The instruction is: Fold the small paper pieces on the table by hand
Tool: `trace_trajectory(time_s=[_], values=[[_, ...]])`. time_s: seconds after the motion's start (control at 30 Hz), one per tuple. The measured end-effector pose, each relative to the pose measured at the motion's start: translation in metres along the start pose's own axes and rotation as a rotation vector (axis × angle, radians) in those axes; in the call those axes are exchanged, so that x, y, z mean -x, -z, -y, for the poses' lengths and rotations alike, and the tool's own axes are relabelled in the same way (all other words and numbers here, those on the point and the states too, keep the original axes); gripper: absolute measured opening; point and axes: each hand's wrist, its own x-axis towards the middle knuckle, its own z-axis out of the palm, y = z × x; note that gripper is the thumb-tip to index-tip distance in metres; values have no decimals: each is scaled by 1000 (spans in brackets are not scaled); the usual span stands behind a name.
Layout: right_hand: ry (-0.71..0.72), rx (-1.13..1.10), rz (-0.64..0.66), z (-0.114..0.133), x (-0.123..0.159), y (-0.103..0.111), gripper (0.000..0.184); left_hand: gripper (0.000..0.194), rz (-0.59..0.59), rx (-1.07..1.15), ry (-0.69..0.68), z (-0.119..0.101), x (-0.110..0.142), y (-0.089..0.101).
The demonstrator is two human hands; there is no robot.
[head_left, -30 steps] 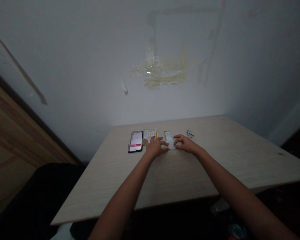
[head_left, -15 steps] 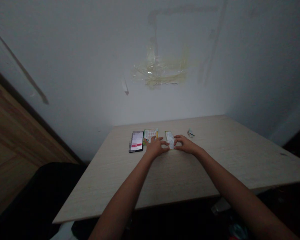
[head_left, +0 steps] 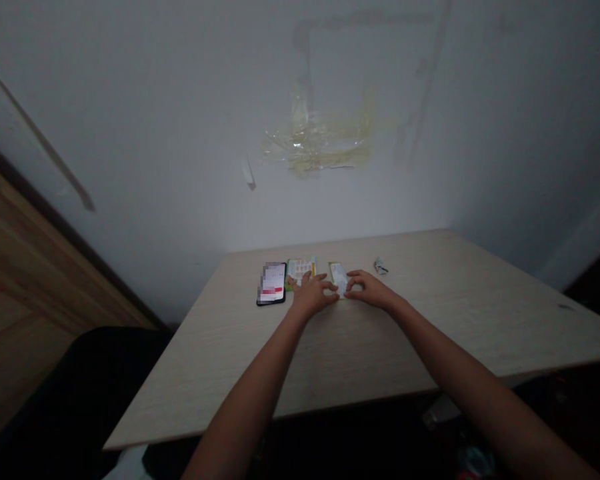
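right hand (head_left: 371, 289) edges inward, bringing its curled fingers nearer the left hand's (head_left: 311, 293) at the narrow printed paper's (head_left: 338, 275) near end, on the desk (head_left: 220, 347); whether either pinches it, can't tell.

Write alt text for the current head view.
A left hand and right hand at the near end of a pale strip on a table. Left of the strip lie a leaflet and phone; right, a crumpled scrap.

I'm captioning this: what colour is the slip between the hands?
The slip is mostly whitish; see the head view.
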Motion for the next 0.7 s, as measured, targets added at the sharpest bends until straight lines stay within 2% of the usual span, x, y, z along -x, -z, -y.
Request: trace_trajectory(time_s=[0.13, 0.7], values=[[7, 39, -53, 3, 0, -4, 20, 30, -18, -8, 13, 1, -1, 0], [6, 71, -36, -2, -2, -5, 20, 34, -34, 16, -10, 4, -2, -5]])
